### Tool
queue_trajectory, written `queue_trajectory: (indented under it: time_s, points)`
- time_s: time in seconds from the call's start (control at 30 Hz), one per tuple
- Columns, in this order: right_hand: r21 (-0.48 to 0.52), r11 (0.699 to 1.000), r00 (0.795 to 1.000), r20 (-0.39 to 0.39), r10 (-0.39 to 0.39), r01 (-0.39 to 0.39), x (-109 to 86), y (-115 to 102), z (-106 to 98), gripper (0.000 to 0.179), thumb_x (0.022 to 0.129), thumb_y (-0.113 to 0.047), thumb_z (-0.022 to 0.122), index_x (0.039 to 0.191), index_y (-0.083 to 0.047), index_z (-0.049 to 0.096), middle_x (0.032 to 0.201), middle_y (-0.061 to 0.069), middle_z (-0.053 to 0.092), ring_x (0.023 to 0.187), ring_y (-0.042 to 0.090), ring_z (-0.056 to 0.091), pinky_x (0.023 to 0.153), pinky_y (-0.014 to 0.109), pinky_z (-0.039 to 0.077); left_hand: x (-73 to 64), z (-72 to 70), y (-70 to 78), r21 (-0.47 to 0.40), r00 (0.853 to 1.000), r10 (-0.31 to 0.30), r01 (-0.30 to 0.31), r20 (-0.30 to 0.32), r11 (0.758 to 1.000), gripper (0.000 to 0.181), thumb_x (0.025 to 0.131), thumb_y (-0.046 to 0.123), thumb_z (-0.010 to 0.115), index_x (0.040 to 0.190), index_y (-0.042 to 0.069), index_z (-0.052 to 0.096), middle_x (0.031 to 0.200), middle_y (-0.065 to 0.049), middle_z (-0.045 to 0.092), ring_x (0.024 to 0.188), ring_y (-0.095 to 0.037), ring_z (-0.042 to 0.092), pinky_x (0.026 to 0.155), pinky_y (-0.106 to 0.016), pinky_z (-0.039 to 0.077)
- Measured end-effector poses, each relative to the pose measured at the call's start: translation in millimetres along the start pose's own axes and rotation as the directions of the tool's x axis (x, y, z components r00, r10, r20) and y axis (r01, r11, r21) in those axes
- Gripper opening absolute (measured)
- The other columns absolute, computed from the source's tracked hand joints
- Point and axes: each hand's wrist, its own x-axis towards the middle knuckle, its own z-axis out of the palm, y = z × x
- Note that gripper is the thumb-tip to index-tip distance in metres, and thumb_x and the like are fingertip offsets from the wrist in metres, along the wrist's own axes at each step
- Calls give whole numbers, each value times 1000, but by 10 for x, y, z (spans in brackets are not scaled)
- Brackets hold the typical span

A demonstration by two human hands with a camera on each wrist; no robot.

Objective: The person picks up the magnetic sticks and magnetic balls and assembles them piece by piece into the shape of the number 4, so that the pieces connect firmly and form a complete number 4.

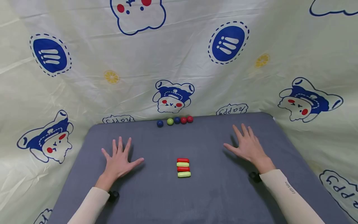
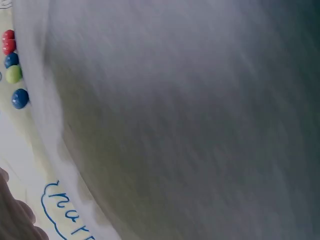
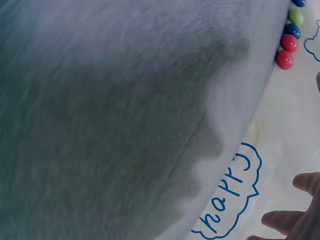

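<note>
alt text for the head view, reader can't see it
A left hand and a right hand, fingers spread, flank four small alternating red and yellow-green blocks on a grey table. Five balls, blue, green, blue, red, red, line its far edge before a patterned cloth.

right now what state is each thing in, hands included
Left hand, fingers spread, holding nothing
Right hand, fingers spread, holding nothing
Red bars, lying flat
Green bars, alternating with the red
Leftmost blue ball, apart from the others
Other four balls, close together
Printed cloth, creased
</note>
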Motion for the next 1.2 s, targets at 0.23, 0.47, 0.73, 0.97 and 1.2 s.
queue_trajectory:
  time_s: [0.23, 0.47, 0.73, 0.97, 1.2]
  points:
    - [212, 977, 998, 59, 27, -39, 14, -226, 108, 100, 94, -67, 60, 165, -9, 19, 165, 33, 18, 145, 62, 24, 107, 80, 28, -3, 103, 219, -114, 1000, 3, -3, -6, 993, 108, 88, 76, 58, 167, 17, 14, 170, -27, 4, 155, -55, -4, 105, -87, -12]
    - [340, 938, 993, 112, 29, -66, -1, -533, 257, 99, 94, -64, 63, 165, -12, 18, 167, 27, 20, 151, 52, 23, 115, 74, 27, 61, 160, 569, -281, 1000, 13, -14, -6, 960, 103, 91, 68, 61, 167, 19, 13, 172, -22, 5, 157, -51, -5, 111, -85, -4]
    - [451, 889, 992, 123, 21, -74, -31, -846, 411, 94, 93, -60, 66, 164, -13, 24, 163, 22, 33, 140, 42, 47, 110, 67, 40, 105, 303, 899, -481, 1000, 0, -13, -26, 876, 97, 90, 62, 67, 166, 23, 19, 173, -15, 8, 159, -42, 5, 120, -73, 16]
    - [507, 860, 990, 142, -7, -67, -70, -1097, 536, 86, 92, -54, 71, 160, -16, 34, 153, 16, 49, 124, 33, 56, 100, 58, 49, 126, 394, 1108, -539, 999, 33, -38, -19, 841, 93, 89, 57, 72, 164, 22, 27, 168, -8, 30, 154, -33, 31, 121, -63, 29]
    - [552, 832, 987, 153, -43, -49, -83, -1268, 620, 72, 93, -47, 73, 152, -15, 48, 130, 6, 67, 117, 26, 60, 101, 53, 50, 169, 470, 1225, -577, 993, 116, -94, 2, 811, 77, 91, 46, 75, 156, 19, 43, 146, -7, 57, 121, -25, 57, 104, -51, 50]
